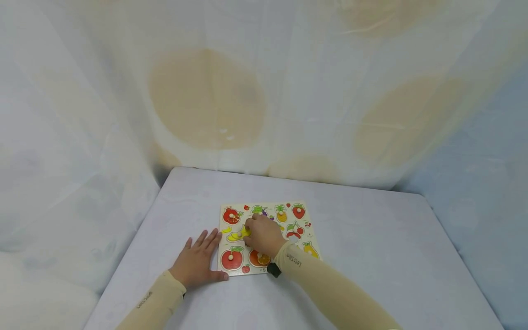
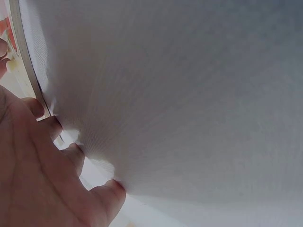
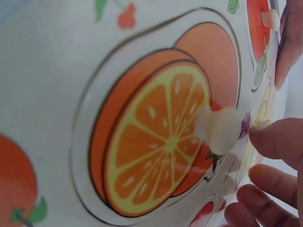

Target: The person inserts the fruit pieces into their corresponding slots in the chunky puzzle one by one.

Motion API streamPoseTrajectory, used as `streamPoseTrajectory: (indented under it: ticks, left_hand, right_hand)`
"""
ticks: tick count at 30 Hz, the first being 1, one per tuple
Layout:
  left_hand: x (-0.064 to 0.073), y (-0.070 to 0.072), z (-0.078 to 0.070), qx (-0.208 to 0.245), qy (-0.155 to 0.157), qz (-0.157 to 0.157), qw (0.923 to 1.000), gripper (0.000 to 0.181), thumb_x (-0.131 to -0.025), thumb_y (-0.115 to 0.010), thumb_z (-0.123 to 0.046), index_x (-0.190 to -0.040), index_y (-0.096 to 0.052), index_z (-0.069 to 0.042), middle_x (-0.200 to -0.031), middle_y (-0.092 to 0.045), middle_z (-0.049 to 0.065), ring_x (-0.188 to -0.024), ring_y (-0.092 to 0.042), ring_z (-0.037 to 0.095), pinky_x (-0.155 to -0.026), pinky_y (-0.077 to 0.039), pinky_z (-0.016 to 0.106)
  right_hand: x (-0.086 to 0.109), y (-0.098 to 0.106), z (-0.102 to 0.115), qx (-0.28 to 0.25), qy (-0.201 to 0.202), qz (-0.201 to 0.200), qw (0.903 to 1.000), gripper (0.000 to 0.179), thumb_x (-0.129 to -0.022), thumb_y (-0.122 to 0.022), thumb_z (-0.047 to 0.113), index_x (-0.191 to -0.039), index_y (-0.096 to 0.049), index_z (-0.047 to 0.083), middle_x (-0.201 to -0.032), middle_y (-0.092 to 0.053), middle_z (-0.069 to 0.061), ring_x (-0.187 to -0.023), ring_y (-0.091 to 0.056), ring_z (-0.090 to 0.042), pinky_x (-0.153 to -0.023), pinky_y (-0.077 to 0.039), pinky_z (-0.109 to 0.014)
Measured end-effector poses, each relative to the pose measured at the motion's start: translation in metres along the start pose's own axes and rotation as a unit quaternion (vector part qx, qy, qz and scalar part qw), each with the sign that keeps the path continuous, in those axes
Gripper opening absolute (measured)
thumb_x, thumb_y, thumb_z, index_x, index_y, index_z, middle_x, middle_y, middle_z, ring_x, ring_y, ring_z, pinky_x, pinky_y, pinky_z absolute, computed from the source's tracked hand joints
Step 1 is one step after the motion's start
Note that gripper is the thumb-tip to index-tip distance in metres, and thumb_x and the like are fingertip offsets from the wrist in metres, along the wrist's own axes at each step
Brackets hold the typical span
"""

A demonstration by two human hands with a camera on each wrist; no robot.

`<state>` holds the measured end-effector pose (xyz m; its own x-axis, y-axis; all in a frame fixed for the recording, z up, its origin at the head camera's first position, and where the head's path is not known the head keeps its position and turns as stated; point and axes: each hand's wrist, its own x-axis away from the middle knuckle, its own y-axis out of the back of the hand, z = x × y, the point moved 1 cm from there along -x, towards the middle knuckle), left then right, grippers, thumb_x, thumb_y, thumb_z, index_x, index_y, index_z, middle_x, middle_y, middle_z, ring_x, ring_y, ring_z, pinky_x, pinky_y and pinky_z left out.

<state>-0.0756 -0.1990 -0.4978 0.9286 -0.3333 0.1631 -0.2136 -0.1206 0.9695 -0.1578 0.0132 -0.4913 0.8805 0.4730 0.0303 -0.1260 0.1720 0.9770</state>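
A wooden fruit peg puzzle board (image 1: 224, 277) lies on the table. My left hand (image 1: 199, 263) rests beside its left edge with fingers spread, the tips and thumb at the board's border. In the left wrist view, the left hand (image 2: 42, 161) shows its fingertips on the white cloth. Over the board's middle is my right hand (image 1: 266, 236), beside the banana piece (image 1: 234, 237). Its thumb and bent fingers (image 3: 272, 189) are apart; what lies under the palm is hidden. The orange piece (image 3: 156, 137) with a pale knob (image 3: 225, 130) sits close to the right wrist.
Around the right hand sit other knobbed pieces: a red apple (image 1: 232, 261), a pomegranate (image 1: 230, 217), a pineapple (image 1: 281, 214), a strawberry (image 1: 299, 211) and cherries (image 1: 294, 233). The white table (image 1: 371, 256) is enclosed by a patterned curtain (image 1: 305, 114).
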Motion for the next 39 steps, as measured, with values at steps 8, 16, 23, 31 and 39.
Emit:
streamPoseTrajectory:
  ticks: [8,16,23,31,39]
  left_hand:
    - [-0.002,-0.003,0.000,-0.001,0.002,0.001,1.0000,0.118,-0.070,-0.068,-0.079,-0.158,-0.029,-0.010,-0.163,-0.025,0.008,-0.148,-0.020,0.037,-0.112,-0.020,0.067]
    - [-0.002,0.000,-0.005,0.008,-0.002,-0.001,1.0000,0.116,-0.070,-0.071,-0.076,-0.157,-0.031,-0.009,-0.162,-0.027,0.009,-0.147,-0.022,0.038,-0.112,-0.021,0.067]
    - [-0.003,0.003,-0.004,0.011,-0.005,0.005,0.9999,0.116,-0.071,-0.071,-0.076,-0.157,-0.031,-0.009,-0.162,-0.027,0.009,-0.147,-0.022,0.038,-0.112,-0.020,0.067]
    - [-0.008,0.002,0.003,0.008,-0.002,0.005,1.0000,0.119,-0.068,-0.072,-0.076,-0.157,-0.030,-0.010,-0.162,-0.027,0.009,-0.147,-0.022,0.038,-0.112,-0.021,0.067]
    - [-0.012,0.017,0.018,0.025,-0.007,-0.014,0.9996,0.113,-0.072,-0.071,-0.075,-0.155,-0.034,-0.007,-0.159,-0.032,0.015,-0.144,-0.028,0.039,-0.111,-0.028,0.062]
  right_hand:
    - [0.000,0.004,-0.003,-0.008,-0.002,0.005,1.0000,0.032,-0.085,-0.078,0.037,-0.110,-0.073,0.017,-0.105,-0.065,0.001,-0.087,-0.058,-0.014,-0.081,-0.056,-0.033]
    - [0.002,0.006,-0.016,-0.032,-0.006,-0.006,0.9995,0.031,-0.084,-0.078,0.035,-0.108,-0.073,0.018,-0.105,-0.066,0.004,-0.085,-0.057,-0.011,-0.077,-0.054,-0.028]
    - [0.014,0.017,-0.030,-0.035,-0.001,0.006,0.9994,0.032,-0.088,-0.073,0.038,-0.114,-0.071,0.020,-0.111,-0.064,0.005,-0.089,-0.058,-0.011,-0.070,-0.053,-0.028]
    - [0.057,0.054,-0.073,-0.035,-0.008,0.016,0.9992,0.039,-0.089,-0.074,0.040,-0.122,-0.068,0.020,-0.127,-0.062,0.001,-0.108,-0.061,-0.017,-0.083,-0.055,-0.037]
    - [0.123,0.089,-0.145,0.014,-0.050,0.000,0.9986,0.045,-0.085,-0.080,0.037,-0.123,-0.067,0.016,-0.133,-0.060,-0.005,-0.121,-0.057,-0.027,-0.094,-0.052,-0.048]
